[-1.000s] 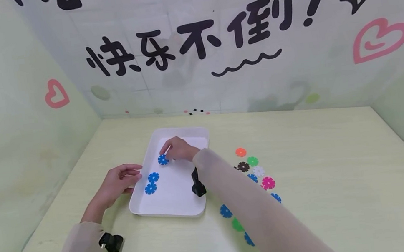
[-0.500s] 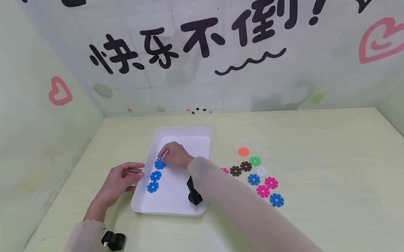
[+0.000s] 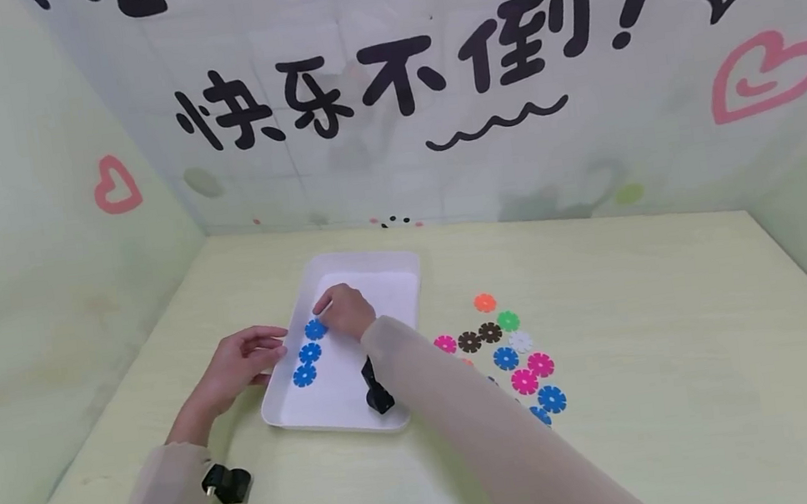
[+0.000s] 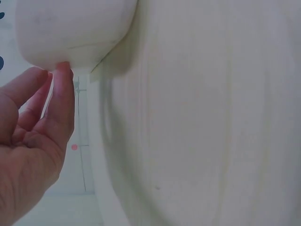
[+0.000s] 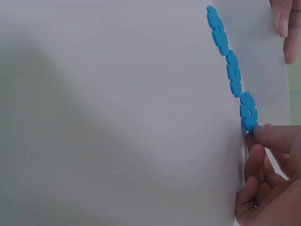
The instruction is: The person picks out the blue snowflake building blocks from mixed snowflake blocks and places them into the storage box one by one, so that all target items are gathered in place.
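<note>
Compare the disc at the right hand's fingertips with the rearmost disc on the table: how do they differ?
The fingertip disc is blue; the rearmost disc is orange. The fingertip disc is inside the white tray; the rearmost disc lies on the table. The right hand pinches the fingertip disc; no hand touches the rearmost disc. Both are round with notched edges.
</note>
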Action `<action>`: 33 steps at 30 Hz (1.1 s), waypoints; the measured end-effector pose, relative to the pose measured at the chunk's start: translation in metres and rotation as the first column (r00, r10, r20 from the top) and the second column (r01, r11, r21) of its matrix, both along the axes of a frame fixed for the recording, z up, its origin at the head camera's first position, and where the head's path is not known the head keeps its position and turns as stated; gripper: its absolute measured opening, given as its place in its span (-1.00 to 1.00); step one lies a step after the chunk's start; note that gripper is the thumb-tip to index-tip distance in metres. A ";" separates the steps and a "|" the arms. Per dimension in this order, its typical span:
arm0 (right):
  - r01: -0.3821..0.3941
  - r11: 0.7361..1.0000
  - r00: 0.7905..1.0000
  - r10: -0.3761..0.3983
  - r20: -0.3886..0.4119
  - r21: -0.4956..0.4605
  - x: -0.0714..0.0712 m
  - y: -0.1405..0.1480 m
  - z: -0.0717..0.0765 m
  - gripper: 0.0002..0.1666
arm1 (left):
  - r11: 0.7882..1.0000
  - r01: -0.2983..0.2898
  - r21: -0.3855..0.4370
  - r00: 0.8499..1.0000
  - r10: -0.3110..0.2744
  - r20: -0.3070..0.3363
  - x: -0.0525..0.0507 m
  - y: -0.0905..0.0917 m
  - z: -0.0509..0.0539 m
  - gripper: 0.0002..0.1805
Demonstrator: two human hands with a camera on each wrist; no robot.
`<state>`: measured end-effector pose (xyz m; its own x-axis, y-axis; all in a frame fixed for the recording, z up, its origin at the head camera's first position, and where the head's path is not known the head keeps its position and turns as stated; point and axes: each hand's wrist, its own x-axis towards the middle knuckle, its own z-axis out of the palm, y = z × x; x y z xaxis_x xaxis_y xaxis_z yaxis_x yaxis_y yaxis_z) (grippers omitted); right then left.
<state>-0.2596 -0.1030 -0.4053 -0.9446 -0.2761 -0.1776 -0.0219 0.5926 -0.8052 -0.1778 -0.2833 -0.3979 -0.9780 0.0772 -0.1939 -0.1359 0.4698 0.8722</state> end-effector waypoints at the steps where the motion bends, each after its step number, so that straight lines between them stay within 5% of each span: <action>1: 0.006 1.000 1.000 -0.006 -0.006 -0.001 0.001 -0.001 0.000 -0.88 | 1.000 -0.006 0.004 1.000 0.006 0.000 0.001 0.000 0.000 -0.50; 7: -0.015 0.998 1.000 0.014 -0.024 -0.067 0.003 0.006 0.008 -0.83 | 1.000 -0.006 0.005 1.000 0.006 -0.006 0.000 0.004 0.000 -0.52; 13: -0.104 0.988 0.995 0.104 -0.011 -0.116 -0.002 0.022 0.032 -0.78 | 1.000 -0.007 -0.013 1.000 0.007 0.003 0.000 0.003 -0.003 -0.51; 22: -0.338 0.941 0.940 0.336 -0.055 -0.024 -0.006 0.078 0.073 -0.70 | 1.000 0.000 -0.019 1.000 0.000 -0.011 0.000 0.000 -0.004 -0.52; 33: -0.370 0.928 0.925 0.371 -0.080 0.026 0.020 0.172 0.061 -0.72 | 1.000 -0.002 -0.024 1.000 0.002 -0.006 -0.001 -0.001 -0.005 -0.52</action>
